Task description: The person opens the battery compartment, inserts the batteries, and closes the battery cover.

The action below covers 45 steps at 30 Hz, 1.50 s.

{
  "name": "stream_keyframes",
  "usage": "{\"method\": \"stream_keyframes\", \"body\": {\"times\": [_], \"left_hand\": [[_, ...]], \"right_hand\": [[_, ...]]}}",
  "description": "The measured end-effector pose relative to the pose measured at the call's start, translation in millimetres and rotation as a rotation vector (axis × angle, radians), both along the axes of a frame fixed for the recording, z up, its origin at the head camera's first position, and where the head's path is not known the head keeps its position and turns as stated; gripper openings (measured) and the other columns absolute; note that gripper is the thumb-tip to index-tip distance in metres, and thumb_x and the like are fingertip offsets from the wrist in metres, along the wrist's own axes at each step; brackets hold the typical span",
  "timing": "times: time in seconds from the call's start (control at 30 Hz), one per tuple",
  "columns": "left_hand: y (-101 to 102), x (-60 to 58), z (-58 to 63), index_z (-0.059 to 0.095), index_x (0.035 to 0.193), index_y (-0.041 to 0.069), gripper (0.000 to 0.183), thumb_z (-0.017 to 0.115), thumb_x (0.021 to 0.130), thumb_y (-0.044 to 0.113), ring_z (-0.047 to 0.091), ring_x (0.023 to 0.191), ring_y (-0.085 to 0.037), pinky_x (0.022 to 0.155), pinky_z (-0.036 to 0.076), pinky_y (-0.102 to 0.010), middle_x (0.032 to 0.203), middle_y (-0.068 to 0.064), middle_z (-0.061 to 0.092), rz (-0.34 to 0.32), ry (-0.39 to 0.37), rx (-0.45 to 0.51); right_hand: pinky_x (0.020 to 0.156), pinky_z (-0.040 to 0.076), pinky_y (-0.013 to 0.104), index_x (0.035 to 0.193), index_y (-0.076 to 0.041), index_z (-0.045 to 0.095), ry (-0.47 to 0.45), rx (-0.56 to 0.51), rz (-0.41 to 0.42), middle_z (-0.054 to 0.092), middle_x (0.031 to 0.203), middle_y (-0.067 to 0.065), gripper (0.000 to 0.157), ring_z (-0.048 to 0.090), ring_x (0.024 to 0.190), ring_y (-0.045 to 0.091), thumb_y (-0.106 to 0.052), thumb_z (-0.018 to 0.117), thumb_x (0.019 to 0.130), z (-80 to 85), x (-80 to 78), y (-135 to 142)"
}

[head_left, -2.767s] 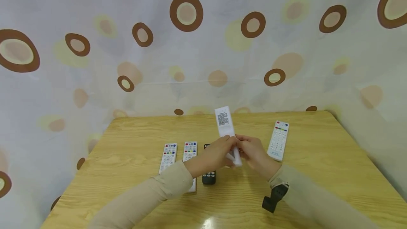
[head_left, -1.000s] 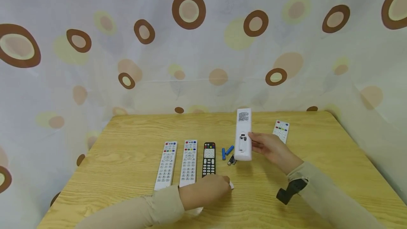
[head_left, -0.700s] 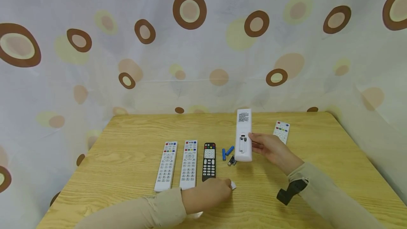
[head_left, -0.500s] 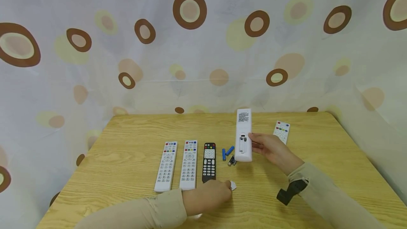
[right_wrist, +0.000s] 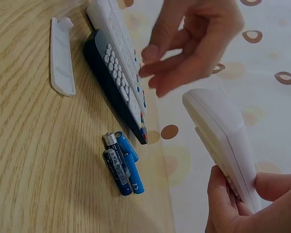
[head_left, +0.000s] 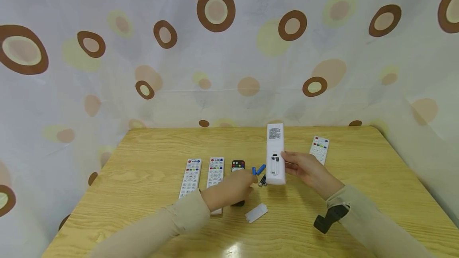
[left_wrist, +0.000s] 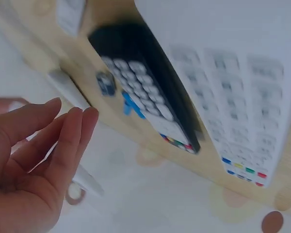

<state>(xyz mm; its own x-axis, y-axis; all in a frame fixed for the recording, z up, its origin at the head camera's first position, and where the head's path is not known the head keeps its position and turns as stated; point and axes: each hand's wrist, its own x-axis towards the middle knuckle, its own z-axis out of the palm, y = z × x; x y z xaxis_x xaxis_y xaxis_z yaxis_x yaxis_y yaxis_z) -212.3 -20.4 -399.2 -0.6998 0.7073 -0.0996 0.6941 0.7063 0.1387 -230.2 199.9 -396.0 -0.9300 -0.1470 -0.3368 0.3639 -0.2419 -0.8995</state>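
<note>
My right hand (head_left: 305, 170) grips a white remote control (head_left: 275, 140) by its side, back face toward me in the head view, with its battery compartment uncovered. The same remote control (right_wrist: 228, 141) shows edge-on in the right wrist view. My left hand (head_left: 233, 186) hangs over the black remote control (head_left: 238, 164), its loosely bent fingers holding nothing in the left wrist view. Just beyond those fingers lie blue batteries (head_left: 261, 169) and dark batteries (head_left: 263, 180), bunched together in the right wrist view. A white battery cover (head_left: 256, 213) rests on the table nearer to me.
Two white remote controls, one at the left (head_left: 191, 176) and one beside it (head_left: 216, 172), lie face up on the wooden table (head_left: 154, 146). Another white remote control (head_left: 320, 148) lies behind my right hand. A patterned cloth (head_left: 247, 59) hangs beyond the back edge.
My left hand has set the battery cover down on the table and moved forward toward the batteries. Earlier, both hands were on the white remote control; the right hand now holds it alone.
</note>
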Motion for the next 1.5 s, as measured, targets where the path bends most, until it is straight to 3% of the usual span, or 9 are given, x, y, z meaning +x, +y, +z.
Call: {"method": "stream_keyframes", "body": {"times": [0.1,0.2,0.43,0.7,0.93,1.2,1.33,1.5], "left_hand": [[4,-21.6,-0.5,0.069,0.111,0.003,0.022,0.066,0.09,0.009,0.063,0.101,-0.02,0.084,0.052,-0.026,0.107,-0.008,0.068,0.068,-0.018,0.02],[9,-38.4,-5.0,0.069,0.108,0.002,0.02,0.066,0.089,0.006,0.062,0.094,-0.018,0.08,0.051,-0.026,0.103,-0.007,0.068,0.104,-0.015,0.002],[25,-57.4,-14.2,0.066,0.094,0.004,0.012,0.072,0.087,0.011,0.05,0.066,-0.011,0.057,0.043,-0.02,0.079,-0.002,0.062,0.148,-0.078,-0.027],[32,-66.5,-22.3,0.062,0.088,0.006,0.022,0.079,0.082,0.019,0.049,0.063,-0.011,0.056,0.042,-0.021,0.072,0.001,0.055,0.223,-0.151,-0.048],[33,-68.9,-24.9,0.062,0.091,0.006,0.028,0.081,0.08,0.022,0.049,0.065,-0.011,0.057,0.043,-0.021,0.074,0.001,0.055,0.222,-0.146,-0.038],[34,-66.3,-26.2,0.055,0.117,0.0,0.048,0.08,0.08,0.018,0.06,0.078,-0.016,0.066,0.051,-0.026,0.093,-0.008,0.065,0.237,-0.13,0.007],[32,-66.2,-26.3,0.057,0.111,0.002,0.035,0.075,0.084,0.014,0.056,0.069,-0.014,0.058,0.048,-0.024,0.086,-0.007,0.063,0.262,-0.13,0.041],[29,-66.1,-20.6,0.056,0.092,0.007,0.02,0.073,0.087,0.017,0.054,0.065,-0.013,0.054,0.045,-0.024,0.079,-0.003,0.061,0.268,-0.038,0.082]], "right_hand": [[0.074,0.054,0.024,0.135,0.014,0.036,0.015,0.018,0.012,0.065,0.085,-0.003,0.047,0.062,0.08,0.01,-0.007,0.056,0.097,-0.4,1.0,1],[0.075,0.054,0.024,0.137,0.016,0.033,0.026,0.028,0.021,0.065,0.086,-0.004,0.051,0.063,0.08,0.009,-0.007,0.055,0.097,0.1,2.0,2],[0.077,0.055,0.025,0.139,0.017,0.03,0.026,0.032,0.026,0.065,0.087,-0.004,0.055,0.063,0.082,0.01,-0.009,0.055,0.098,1.4,4.9,2],[0.078,0.054,0.025,0.139,0.02,0.027,0.036,0.039,0.042,0.064,0.088,-0.004,0.056,0.062,0.083,0.01,-0.008,0.054,0.098,1.2,6.7,2],[0.077,0.054,0.025,0.138,0.019,0.029,0.035,0.035,0.036,0.064,0.087,-0.004,0.055,0.062,0.082,0.01,-0.008,0.055,0.098,0.3,6.6,2],[0.077,0.054,0.025,0.139,0.018,0.029,0.028,0.034,0.021,0.064,0.087,-0.004,0.056,0.062,0.082,0.01,-0.008,0.055,0.097,0.0,6.7,1],[0.077,0.054,0.025,0.139,0.018,0.028,0.03,0.03,0.026,0.064,0.088,-0.004,0.056,0.062,0.082,0.01,-0.008,0.055,0.097,0.8,7.4,0],[0.077,0.054,0.024,0.139,0.019,0.027,0.034,0.034,0.024,0.064,0.088,-0.005,0.056,0.062,0.082,0.01,-0.008,0.055,0.098,0.5,7.6,1]]}}
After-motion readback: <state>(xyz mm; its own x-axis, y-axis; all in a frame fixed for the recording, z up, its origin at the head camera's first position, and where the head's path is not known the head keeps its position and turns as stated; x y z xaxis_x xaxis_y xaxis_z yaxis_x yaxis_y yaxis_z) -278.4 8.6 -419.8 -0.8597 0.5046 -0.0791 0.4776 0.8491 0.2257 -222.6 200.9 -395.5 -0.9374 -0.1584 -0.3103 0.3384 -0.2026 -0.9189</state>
